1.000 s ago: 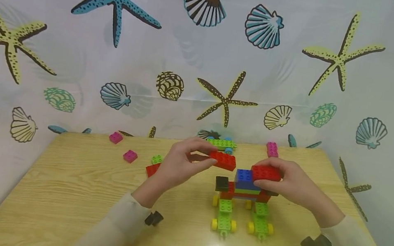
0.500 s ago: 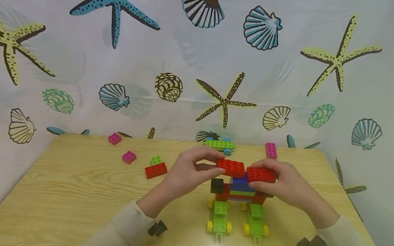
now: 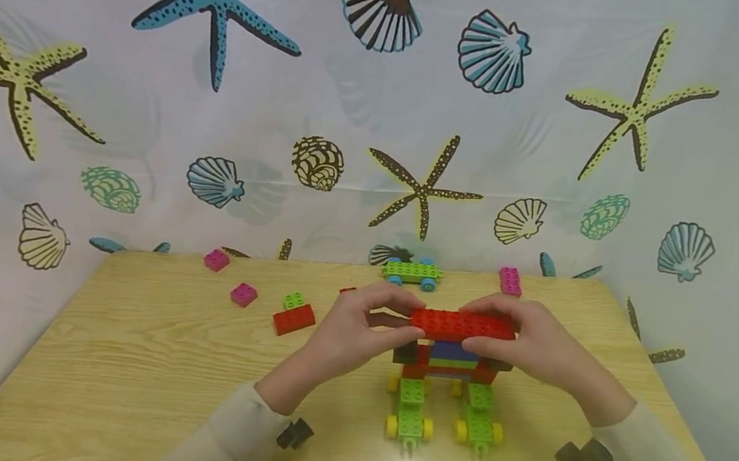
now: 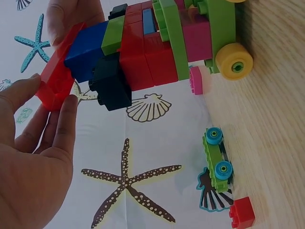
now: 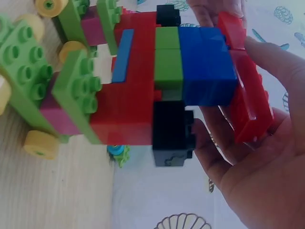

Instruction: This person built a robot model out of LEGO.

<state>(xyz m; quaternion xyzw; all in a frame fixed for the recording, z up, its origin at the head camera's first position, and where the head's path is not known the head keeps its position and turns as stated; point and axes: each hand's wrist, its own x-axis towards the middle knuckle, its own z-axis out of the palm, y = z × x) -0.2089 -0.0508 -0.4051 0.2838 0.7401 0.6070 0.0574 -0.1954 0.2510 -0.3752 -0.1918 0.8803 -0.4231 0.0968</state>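
My left hand (image 3: pixel 359 330) pinches a red building brick (image 3: pixel 431 323) between thumb and fingers. A second red building brick (image 3: pixel 486 327), end to end with the first, is gripped by my right hand (image 3: pixel 539 350). Together they form a row along the top of the blue brick (image 5: pixel 207 64), overhanging it on both sides. Below the blue come a green layer (image 5: pixel 167 62), red bricks (image 5: pixel 128 95) and a black brick (image 5: pixel 171 133) at each end. The build stands on green wheeled bases (image 3: pixel 411 420) with yellow wheels.
A green car base (image 3: pixel 411 272) with blue wheels stands at the back, a pink brick (image 3: pixel 511 281) to its right. Two small pink bricks (image 3: pixel 244 293), a small green brick (image 3: pixel 293 300) and a red brick (image 3: pixel 294 319) lie left. A patterned curtain (image 3: pixel 314 223) hangs behind the table.
My left hand has carried its red brick right, onto the top of the build, closing the gap to the other red brick. My right hand has shifted slightly left with its brick.
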